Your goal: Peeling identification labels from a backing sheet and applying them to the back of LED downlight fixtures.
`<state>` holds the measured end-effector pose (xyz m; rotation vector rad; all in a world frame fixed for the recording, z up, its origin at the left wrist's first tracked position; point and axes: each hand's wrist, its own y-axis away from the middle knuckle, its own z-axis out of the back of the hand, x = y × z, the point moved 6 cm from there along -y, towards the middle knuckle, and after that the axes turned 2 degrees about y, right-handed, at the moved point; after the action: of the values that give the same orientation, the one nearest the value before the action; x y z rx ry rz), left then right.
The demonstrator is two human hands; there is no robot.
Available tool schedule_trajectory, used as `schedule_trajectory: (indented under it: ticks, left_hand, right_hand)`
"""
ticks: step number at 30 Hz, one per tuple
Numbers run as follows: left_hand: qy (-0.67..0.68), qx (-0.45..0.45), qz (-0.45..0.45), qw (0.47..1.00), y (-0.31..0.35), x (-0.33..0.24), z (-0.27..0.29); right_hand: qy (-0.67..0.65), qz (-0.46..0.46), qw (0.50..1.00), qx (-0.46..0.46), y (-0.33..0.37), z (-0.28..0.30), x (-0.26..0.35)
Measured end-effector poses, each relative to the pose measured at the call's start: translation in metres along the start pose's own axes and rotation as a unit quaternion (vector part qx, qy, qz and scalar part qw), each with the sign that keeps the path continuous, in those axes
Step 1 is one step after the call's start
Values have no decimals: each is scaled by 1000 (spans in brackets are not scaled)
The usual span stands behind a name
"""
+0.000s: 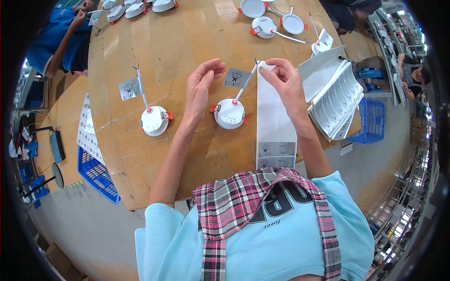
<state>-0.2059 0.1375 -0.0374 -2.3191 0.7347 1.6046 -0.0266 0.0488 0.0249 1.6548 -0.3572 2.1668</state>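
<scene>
A round white downlight (229, 115) with red-tipped spring clips lies on the table between my forearms. Its white cable (245, 86) leans up and to the right, with bare wire ends at the top. A silver printed label (236, 78) sticks out from that cable like a flag. Just left of the label is my left hand (202, 84), fingers loosely bent and nothing held. My right hand (284, 83) hovers right of the wire ends, thumb and forefinger apart. Below it lies a white backing strip (274, 124) with grey labels at its near end. Another labelled downlight (154, 122) sits to the left.
A stack of label sheets (335, 100) lies at the right edge. More downlights (262, 27) stand at the far side, others at far left (136, 9). Blue crates (96, 175) flank the table. A co-worker in blue (61, 42) works at far left.
</scene>
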Motion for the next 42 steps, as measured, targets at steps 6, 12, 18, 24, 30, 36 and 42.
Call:
schedule_trajectory:
  ticks: [6,12,18,24,30,36,42]
  left_hand:
    - [-36,23,-18,999,-11,-7,-10]
    - [57,168,84,981,-23,-3,-37]
    - [15,260,169,950,-20,4,-44]
    - [4,277,177,945,-18,11,-39]
    - [-66,240,114,962,-20,4,-34]
    - [-80,194,93,973,-18,-4,-30]
    - [-50,167,65,982,-15,-7,-22]
  right_hand:
    - [46,13,996,75,4,-19,13]
    - [57,48,992,106,19,-22,26]
    - [51,89,987,122,24,-18,30]
    - [39,117,984,130,26,-12,29]
    - [47,114,983,137,26,-10,29]
    - [51,98,989,103,25,-7,21]
    - [-19,36,998,43,23,-10,10]
